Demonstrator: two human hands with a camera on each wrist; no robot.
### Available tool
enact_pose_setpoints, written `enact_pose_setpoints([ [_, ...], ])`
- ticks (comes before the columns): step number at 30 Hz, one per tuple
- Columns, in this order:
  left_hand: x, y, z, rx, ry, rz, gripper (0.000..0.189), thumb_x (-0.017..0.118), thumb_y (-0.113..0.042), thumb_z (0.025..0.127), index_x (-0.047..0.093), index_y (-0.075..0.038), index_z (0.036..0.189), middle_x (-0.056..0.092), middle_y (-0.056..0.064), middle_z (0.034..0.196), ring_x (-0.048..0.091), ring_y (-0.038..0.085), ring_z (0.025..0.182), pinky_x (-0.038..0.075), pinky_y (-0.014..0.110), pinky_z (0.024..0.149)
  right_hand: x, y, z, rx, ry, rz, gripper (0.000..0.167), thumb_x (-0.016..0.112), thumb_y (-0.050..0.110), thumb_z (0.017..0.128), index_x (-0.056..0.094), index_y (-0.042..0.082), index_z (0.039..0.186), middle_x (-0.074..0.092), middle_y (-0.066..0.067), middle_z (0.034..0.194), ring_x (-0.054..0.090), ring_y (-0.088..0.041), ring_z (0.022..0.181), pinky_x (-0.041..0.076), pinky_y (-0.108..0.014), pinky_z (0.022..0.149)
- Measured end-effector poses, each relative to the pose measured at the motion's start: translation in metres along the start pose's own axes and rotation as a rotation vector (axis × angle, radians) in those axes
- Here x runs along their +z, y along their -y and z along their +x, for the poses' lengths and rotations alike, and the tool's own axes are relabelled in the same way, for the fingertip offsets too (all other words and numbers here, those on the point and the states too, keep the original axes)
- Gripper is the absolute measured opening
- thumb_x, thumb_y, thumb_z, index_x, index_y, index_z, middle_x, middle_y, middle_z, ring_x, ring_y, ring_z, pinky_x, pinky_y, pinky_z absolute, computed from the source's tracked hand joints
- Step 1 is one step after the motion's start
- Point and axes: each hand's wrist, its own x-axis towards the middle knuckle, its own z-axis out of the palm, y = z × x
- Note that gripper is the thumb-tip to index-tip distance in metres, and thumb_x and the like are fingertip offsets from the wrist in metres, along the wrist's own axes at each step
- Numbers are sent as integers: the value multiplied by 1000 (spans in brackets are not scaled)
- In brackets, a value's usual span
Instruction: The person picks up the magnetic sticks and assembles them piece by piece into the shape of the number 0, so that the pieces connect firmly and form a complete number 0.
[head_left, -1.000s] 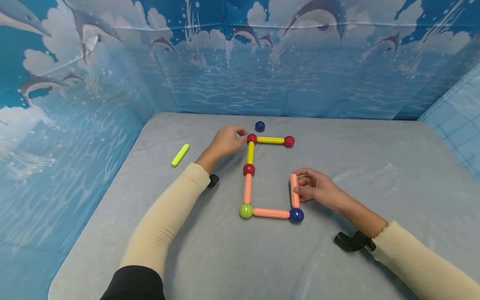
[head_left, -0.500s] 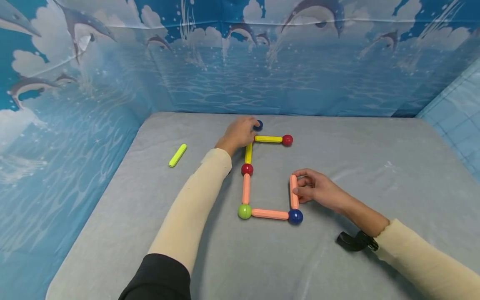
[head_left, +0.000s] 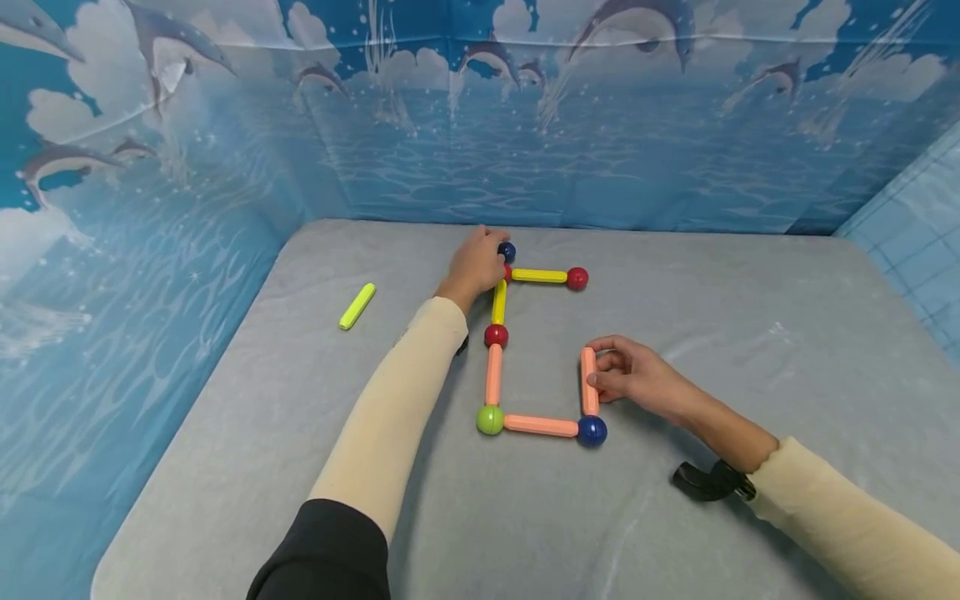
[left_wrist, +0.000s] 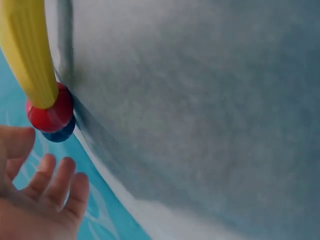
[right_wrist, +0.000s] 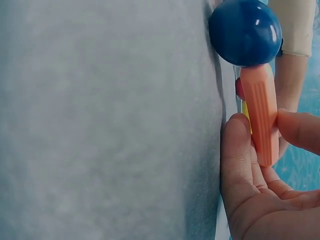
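My left hand [head_left: 478,265] is at the far end of a ball-and-stick building set figure, beside a small blue ball [head_left: 507,252] that sits right behind a red ball [head_left: 507,272]. In the left wrist view, the left fingers [left_wrist: 62,185] are spread just off the two balls. My right hand [head_left: 633,377] pinches an upright-lying orange building stick [head_left: 589,379] between thumb and fingers. One end of this stick meets a large blue ball [right_wrist: 245,32]. From there another orange stick [head_left: 540,426] leads to a green ball [head_left: 491,420].
A third orange stick [head_left: 493,375] joins the green ball to a middle red ball [head_left: 496,335]. Yellow sticks [head_left: 538,276] continue to the far red balls. A loose yellow-green stick [head_left: 357,306] lies at left on the grey cloth [head_left: 337,467]. A dolphin-print curtain [head_left: 465,167] stands behind.
My left hand has reached from beside the red corner ball to the small blue ball, which has shifted left, in behind that red ball. The right hand stays on its orange stick.
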Motion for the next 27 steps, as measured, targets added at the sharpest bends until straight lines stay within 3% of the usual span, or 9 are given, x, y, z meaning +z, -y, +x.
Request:
enact_pose_setpoints([
  [3,1,3,2,-10,-12,-78,43,50,-14,102,52,-23,144,42,4,153,45,24,138,40,39,116,-1,-1,-1,7,-14,-14,53,61,13,98,37,-2,143,61,-18,112,68,-11,84,60,-29,80],
  [6,3,8,3,-11,32,-137,48,52,-5,98,54,-22,143,41,4,156,41,25,143,36,40,119,0,-1,-1,12,-14,-15,54,61,14,98,37,-1,144,61,-17,112,68,-11,85,60,-29,80],
  [10,3,13,2,-55,65,-198,48,56,-1,94,58,-19,138,48,6,151,45,25,136,40,39,116,2,1,-1,3,-6,-9,54,61,14,98,37,-2,144,62,-16,112,67,-10,85,60,-28,80],
  [16,1,14,0,-117,58,-240,43,53,-4,97,56,-20,137,53,5,145,50,24,126,45,37,111,4,4,-3,10,0,14,55,61,13,98,36,-3,145,62,-18,114,67,-8,85,60,-28,80],
  [22,-2,18,-3,-91,14,-234,40,54,-8,99,54,-16,139,54,5,145,50,24,129,43,38,113,3,4,-4,30,5,41,60,62,14,98,33,-2,147,60,-14,114,66,-7,86,60,-27,81],
  [27,-10,23,-5,-14,9,-228,41,55,-11,101,53,-12,141,53,8,145,51,24,128,45,37,111,3,4,-7,27,13,63,59,62,15,97,35,-5,146,59,-11,112,65,-7,87,59,-26,82],
])
